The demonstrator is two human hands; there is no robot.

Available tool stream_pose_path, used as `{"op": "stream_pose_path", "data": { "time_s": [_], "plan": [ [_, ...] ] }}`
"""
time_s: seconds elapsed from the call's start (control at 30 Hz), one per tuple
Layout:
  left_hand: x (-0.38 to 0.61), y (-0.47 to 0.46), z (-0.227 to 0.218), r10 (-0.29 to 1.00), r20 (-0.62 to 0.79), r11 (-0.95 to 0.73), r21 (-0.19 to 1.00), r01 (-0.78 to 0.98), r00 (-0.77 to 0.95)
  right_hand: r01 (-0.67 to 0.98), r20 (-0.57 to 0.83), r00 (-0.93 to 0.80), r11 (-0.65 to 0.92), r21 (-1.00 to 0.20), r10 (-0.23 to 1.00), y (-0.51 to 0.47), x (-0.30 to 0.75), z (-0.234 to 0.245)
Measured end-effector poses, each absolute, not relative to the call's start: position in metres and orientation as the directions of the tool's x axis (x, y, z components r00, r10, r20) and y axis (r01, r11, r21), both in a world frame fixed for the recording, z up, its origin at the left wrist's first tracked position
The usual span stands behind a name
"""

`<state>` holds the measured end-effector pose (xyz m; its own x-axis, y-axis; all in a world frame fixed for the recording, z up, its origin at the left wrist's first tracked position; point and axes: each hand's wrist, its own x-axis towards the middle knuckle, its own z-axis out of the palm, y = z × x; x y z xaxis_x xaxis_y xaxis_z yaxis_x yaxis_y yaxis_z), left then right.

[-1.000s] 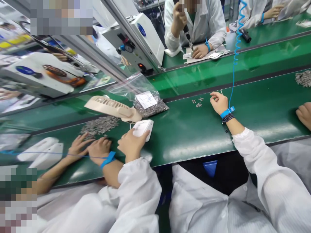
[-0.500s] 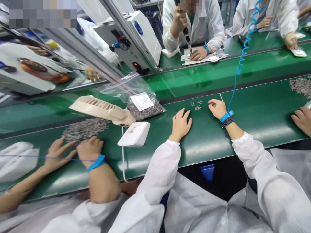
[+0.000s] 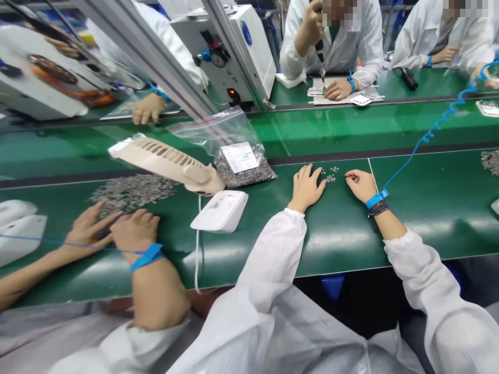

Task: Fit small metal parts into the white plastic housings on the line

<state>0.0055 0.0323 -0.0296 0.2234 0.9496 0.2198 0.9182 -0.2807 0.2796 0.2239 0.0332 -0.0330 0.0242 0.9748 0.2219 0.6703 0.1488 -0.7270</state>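
My left hand [image 3: 307, 187] lies flat on the green table [image 3: 343, 234], fingers stretched toward a few small metal parts [image 3: 330, 174]. My right hand [image 3: 360, 184] rests just right of those parts with its fingers curled in a pinch; what it holds is too small to see. A blue wrist strap [image 3: 376, 198] with a coiled cord sits on my right wrist. A white box-shaped device [image 3: 220, 210] with a cable stands left of my left arm, untouched.
A beige handheld fan [image 3: 167, 163] and a clear bag of small metal parts [image 3: 241, 163] lie behind the device. A co-worker's hands [image 3: 117, 228] sort a pile of parts [image 3: 132, 189] at the left. People work across the belt beside a white machine [image 3: 234, 52].
My left hand let go of the white device, which now stands on the table, and moved right to lie flat beside the small parts. My right hand stayed by them.
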Motion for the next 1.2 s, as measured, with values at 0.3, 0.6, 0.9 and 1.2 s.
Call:
{"op": "stream_pose_path", "data": {
  "time_s": [0.3, 0.6, 0.9, 1.2],
  "plan": [
    [0.007, 0.027, -0.029, 0.941, 0.263, -0.287, 0.293, 0.912, 0.212, 0.652, 0.227, 0.047, 0.143, -0.745, 0.973, 0.033, 0.227, -0.034],
    [0.005, 0.029, -0.026, 0.972, 0.228, -0.155, 0.439, 0.885, 0.057, 0.644, 0.220, 0.062, 0.129, -0.754, 0.974, 0.034, 0.227, -0.034],
    [0.002, 0.035, -0.026, 0.973, 0.223, -0.052, 0.476, 0.878, -0.063, 0.658, 0.192, 0.048, 0.113, -0.744, 0.980, 0.033, 0.225, -0.030],
    [0.000, 0.041, -0.030, 0.947, 0.320, -0.168, 0.497, 0.851, 0.000, 0.651, 0.191, 0.037, 0.121, -0.749, 0.981, 0.031, 0.224, -0.028]
  ]
}}
